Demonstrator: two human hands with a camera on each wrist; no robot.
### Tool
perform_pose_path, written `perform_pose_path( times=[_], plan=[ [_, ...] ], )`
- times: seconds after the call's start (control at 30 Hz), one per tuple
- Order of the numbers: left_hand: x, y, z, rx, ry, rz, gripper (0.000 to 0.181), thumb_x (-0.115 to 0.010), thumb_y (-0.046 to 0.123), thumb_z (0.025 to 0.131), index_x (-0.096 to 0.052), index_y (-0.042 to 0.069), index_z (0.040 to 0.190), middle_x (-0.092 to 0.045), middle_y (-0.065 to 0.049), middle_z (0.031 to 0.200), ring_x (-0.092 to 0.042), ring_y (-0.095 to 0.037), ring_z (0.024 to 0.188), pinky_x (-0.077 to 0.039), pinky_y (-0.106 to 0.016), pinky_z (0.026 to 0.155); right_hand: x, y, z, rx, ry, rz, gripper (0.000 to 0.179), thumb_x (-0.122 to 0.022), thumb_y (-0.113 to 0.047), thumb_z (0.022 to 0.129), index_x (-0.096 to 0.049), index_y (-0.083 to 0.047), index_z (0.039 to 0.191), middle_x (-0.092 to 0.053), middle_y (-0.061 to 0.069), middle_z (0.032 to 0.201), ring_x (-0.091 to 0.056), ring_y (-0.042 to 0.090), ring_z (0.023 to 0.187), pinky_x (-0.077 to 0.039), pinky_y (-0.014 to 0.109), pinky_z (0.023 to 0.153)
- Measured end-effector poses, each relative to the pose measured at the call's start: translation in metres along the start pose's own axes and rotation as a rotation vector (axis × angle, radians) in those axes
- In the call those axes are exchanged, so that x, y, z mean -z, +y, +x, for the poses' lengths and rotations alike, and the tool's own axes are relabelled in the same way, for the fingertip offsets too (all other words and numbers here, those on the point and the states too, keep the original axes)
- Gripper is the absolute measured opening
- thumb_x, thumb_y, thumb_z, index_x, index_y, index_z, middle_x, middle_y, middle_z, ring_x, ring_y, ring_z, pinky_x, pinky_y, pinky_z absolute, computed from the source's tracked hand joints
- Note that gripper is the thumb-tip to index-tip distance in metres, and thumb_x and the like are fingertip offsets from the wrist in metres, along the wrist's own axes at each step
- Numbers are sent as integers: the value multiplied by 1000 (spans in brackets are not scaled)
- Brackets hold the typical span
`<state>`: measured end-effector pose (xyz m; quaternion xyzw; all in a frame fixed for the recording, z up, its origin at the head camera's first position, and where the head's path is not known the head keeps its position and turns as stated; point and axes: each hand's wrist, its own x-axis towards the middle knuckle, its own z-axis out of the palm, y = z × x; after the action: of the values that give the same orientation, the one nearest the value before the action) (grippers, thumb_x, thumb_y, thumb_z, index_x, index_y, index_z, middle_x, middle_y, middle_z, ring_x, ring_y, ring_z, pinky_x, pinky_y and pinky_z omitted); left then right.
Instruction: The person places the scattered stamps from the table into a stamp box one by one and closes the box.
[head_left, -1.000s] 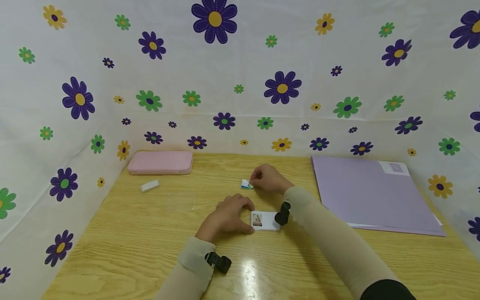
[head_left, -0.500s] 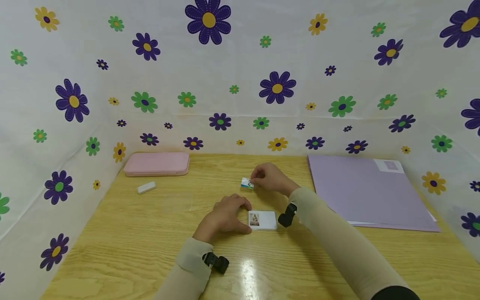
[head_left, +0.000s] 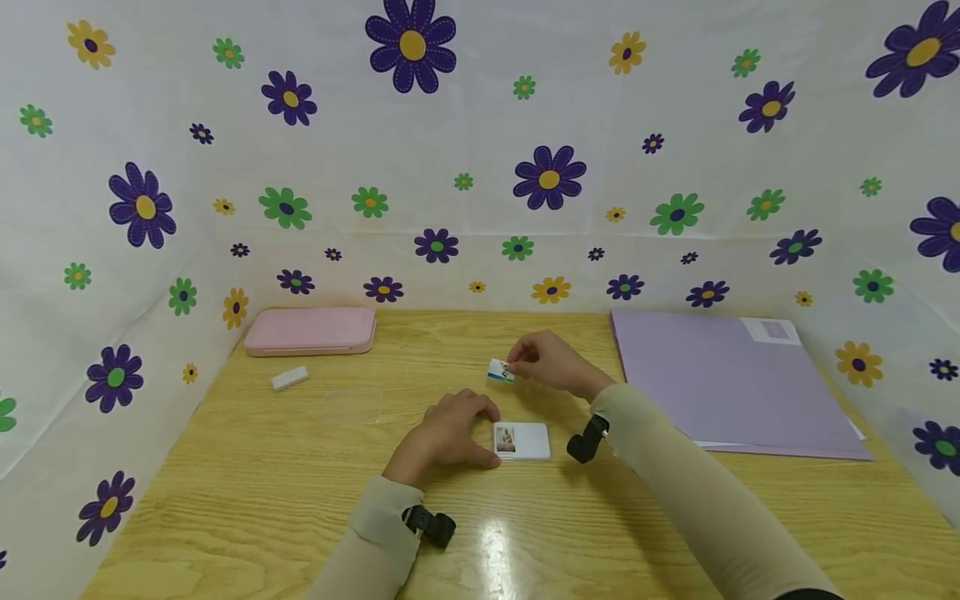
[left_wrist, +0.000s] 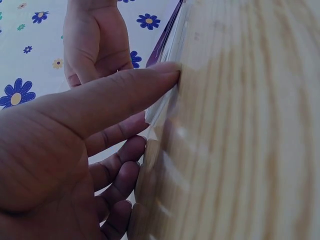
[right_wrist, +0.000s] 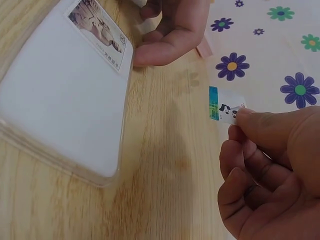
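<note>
In the head view, my right hand (head_left: 553,365) pinches a small postage stamp (head_left: 500,372) by one edge, between thumb and forefinger. A panda and a blue-green strip show on this stamp (right_wrist: 225,106) in the right wrist view, where it is held up off the wood. My left hand (head_left: 450,429) holds the left end of a flat white card in a clear case (head_left: 532,441), thumb and forefinger at its two near-side corners. A brown picture stamp (head_left: 506,440) lies at that end of the card, close to the left fingertips.
A pink pencil case (head_left: 311,331) lies at the back left, with a white eraser-like block (head_left: 289,378) before it. A thin transparent sheet (head_left: 352,407) lies left of my hands. At the right is a large purple folder (head_left: 720,383); flowered cloth (head_left: 450,150) stands behind.
My right hand has lifted the panda stamp and moved slightly right with it; the stamp now tilts more. The left hand stays at the card's end. The head view has shifted a little.
</note>
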<state>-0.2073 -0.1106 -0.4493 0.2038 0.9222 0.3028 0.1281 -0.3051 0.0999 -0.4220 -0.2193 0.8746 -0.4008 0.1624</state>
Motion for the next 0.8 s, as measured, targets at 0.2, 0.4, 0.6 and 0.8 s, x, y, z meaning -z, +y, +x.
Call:
perform_pose_path(
  times=[0.2, 0.4, 0.6, 0.8],
  plan=[
    [0, 3, -1, 12, -4, -5, 49, -89, 36, 72, -64, 22, 111, -54, 1, 121, -46, -24, 110, -35, -49, 94, 5, 0, -13, 37, -22, 41, 5, -65, -11, 96, -67, -7, 97, -66, 4, 90, -61, 21, 83, -50, 34, 75],
    [0, 3, -1, 12, -2, -11, 49, -89, 35, 72, -64, 22, 111, -54, 1, 122, -46, -25, 110, -35, -50, 95, 9, 0, -25, 31, -41, 69, 6, -66, -12, 96, -69, -7, 97, -69, 4, 90, -63, 27, 87, -51, 40, 79],
    [-1, 2, -1, 4, 6, -7, 49, -89, 35, 72, -64, 22, 111, -55, 0, 121, -47, -25, 109, -35, -51, 95, 11, 2, -36, 15, -44, 81, 8, -66, -13, 96, -71, -7, 97, -70, 4, 91, -63, 28, 88, -51, 39, 79],
    [-1, 1, 0, 0, 5, -4, 50, -89, 36, 71, -64, 22, 112, -55, 1, 121, -47, -25, 109, -35, -51, 95, 10, 6, -43, -10, -53, 103, 8, -67, -15, 95, -73, -9, 95, -71, 3, 89, -63, 25, 87, -51, 36, 79]
  ],
)
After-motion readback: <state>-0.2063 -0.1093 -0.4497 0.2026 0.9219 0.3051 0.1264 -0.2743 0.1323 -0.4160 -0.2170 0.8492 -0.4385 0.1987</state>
